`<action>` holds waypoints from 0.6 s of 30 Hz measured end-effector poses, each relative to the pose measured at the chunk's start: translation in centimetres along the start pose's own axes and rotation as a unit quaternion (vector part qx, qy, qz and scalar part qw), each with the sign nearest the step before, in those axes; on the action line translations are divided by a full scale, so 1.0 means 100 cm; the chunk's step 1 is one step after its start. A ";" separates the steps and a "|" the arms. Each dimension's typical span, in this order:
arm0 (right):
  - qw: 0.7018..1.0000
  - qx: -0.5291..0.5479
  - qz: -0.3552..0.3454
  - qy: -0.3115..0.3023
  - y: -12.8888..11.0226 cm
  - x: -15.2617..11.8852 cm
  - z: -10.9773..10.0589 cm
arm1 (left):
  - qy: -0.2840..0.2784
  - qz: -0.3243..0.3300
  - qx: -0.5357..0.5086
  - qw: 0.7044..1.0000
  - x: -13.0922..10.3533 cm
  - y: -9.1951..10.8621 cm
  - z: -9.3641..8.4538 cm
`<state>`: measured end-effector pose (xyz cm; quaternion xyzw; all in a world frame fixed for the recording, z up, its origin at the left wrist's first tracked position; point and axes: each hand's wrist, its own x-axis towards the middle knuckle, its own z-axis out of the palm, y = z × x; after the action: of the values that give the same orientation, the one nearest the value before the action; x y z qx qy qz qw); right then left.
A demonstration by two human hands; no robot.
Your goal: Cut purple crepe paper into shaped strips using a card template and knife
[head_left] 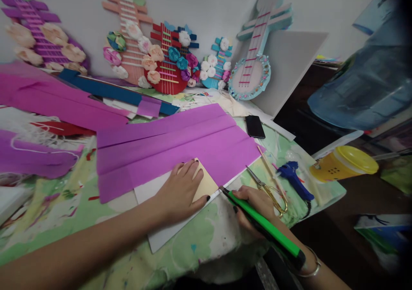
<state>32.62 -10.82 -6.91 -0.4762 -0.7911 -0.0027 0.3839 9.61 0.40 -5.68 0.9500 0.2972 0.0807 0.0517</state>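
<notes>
My left hand (182, 189) lies flat with fingers spread, pressing on a pale yellow card (206, 182) and the white board (161, 234) beneath it. My right hand (255, 206) is wrapped round a green utility knife (267, 223). The knife's tip meets the board's edge, close to the card's right corner. A large sheet of purple paper (174, 140) with fold lines spreads behind the hands and reaches the white board. Gold-handled scissors (275, 195) lie just beyond my right hand, with a thin wooden stick (270, 170) beside them.
A blue glue gun (296, 182), a black phone (255, 127) and a yellow-lidded cup (341, 165) sit on the right. Flower-decorated paper instruments, including a red one (167, 73), lean on the wall. Magenta paper (58, 99) covers the left. A water jug (360, 92) stands at far right.
</notes>
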 end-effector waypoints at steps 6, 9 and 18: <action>0.999 -0.029 0.017 0.014 -0.004 0.003 0.000 | -0.026 0.003 -0.003 1.000 0.001 0.000 -0.004; 0.999 -0.035 0.007 0.021 -0.010 0.008 -0.003 | -0.038 0.008 -0.014 0.999 0.002 0.000 -0.008; 1.000 -0.011 0.003 0.013 -0.013 0.012 -0.006 | -0.065 0.014 -0.043 0.997 0.002 -0.006 -0.016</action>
<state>31.69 -10.84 -5.29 -0.4825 -0.7846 -0.0165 0.3890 9.18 1.05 -4.19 0.9542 0.2759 0.0324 0.1109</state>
